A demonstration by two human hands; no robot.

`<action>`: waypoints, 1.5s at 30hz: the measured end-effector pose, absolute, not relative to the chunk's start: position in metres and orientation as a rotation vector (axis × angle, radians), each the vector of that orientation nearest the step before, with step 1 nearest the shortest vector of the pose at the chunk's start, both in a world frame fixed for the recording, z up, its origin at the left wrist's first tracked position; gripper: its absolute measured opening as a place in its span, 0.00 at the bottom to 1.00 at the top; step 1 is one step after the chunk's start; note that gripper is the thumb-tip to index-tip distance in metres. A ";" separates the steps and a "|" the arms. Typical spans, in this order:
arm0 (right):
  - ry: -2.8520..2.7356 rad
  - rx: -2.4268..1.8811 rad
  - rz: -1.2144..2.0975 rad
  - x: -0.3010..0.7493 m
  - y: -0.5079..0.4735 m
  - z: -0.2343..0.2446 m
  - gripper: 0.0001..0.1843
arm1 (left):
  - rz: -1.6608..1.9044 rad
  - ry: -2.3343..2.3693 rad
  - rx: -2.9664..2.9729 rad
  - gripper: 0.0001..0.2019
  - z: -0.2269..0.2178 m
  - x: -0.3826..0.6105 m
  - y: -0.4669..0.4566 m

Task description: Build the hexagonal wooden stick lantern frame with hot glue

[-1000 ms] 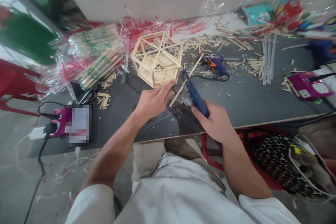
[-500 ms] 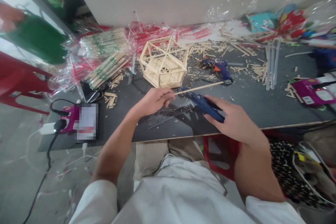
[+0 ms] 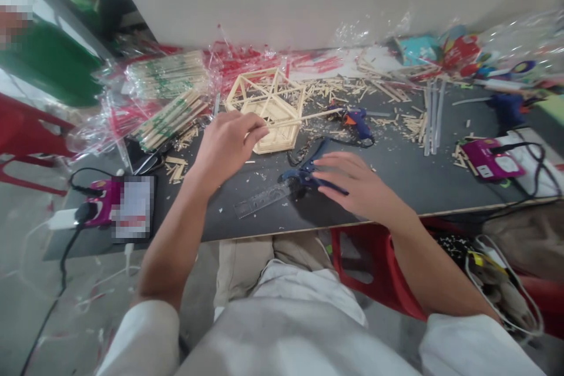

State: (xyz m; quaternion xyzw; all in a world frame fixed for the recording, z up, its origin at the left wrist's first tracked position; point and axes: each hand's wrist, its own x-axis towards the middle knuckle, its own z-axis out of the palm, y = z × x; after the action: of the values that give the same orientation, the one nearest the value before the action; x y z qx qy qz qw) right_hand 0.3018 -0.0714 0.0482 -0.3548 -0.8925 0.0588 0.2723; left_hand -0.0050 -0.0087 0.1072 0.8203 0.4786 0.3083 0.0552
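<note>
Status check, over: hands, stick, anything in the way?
Left hand pinching wooden stick. Right hand loosely open at blue cutter. Stick overlaps wooden frame in view. Clear ruler by cutter.

Pale cream runs through the stick frame [image 3: 282, 141] and the long stick [image 3: 319, 114] alike. The hand tool [image 3: 328, 185] is dark blue; so is the glue gun [image 3: 360, 123], bar its orange trigger [image 3: 349, 119]. Bundled sticks [image 3: 165, 120] bear green print — cream beneath — near clear and red wrappers [image 3: 247, 60]. The desk [image 3: 388, 179] is dark grey, the power strip [image 3: 493, 158] at right magenta-purple, the stool [image 3: 26, 129] at left plain red, the shirt [image 3: 264, 329] white, the trousers [image 3: 242, 261] beige.
</note>
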 end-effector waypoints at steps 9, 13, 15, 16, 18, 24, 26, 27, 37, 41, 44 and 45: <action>-2.201 -0.946 -0.150 0.268 0.026 0.094 0.14 | 0.729 1.238 2.589 0.12 0.122 0.032 0.028; -2.087 -0.926 -0.116 0.267 0.047 0.057 0.19 | 0.622 1.168 2.571 0.13 0.128 0.028 0.045; -2.064 -0.870 -0.100 0.267 0.047 0.043 0.17 | 0.616 1.150 2.572 0.11 0.131 0.021 0.053; -2.071 -0.878 -0.081 0.267 0.045 0.040 0.17 | 0.622 1.154 2.569 0.11 0.133 0.017 0.057; -2.100 -0.928 -0.032 0.267 0.040 0.038 0.18 | 0.622 1.162 2.564 0.12 0.134 0.008 0.063; -2.129 -1.024 -0.005 0.264 0.033 0.044 0.21 | 0.507 1.175 2.532 0.11 0.131 -0.013 0.069; -2.118 -1.054 0.004 0.263 0.033 0.044 0.21 | 0.469 1.176 2.520 0.11 0.129 -0.015 0.071; -2.115 -1.072 0.013 0.263 0.033 0.044 0.21 | 0.443 1.164 2.520 0.12 0.127 -0.016 0.072; -2.116 -1.078 0.012 0.262 0.027 0.047 0.21 | 0.452 1.129 2.433 0.10 0.121 -0.012 0.078; -2.128 -1.102 0.005 0.262 0.026 0.047 0.21 | 0.508 1.156 2.398 0.11 0.114 -0.010 0.081; -2.115 -1.077 -0.053 0.262 0.027 0.047 0.22 | 0.508 1.161 2.403 0.10 0.111 -0.010 0.083; -2.111 -1.062 -0.076 0.261 0.027 0.047 0.22 | 0.509 1.158 2.411 0.10 0.110 -0.010 0.084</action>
State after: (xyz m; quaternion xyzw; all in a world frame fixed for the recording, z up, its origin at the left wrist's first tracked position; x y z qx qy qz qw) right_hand 0.2615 0.0268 0.0465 -0.4157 -0.8262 -0.0299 0.3791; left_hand -0.0103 0.0843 0.1096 0.8661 0.4160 0.1827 0.2082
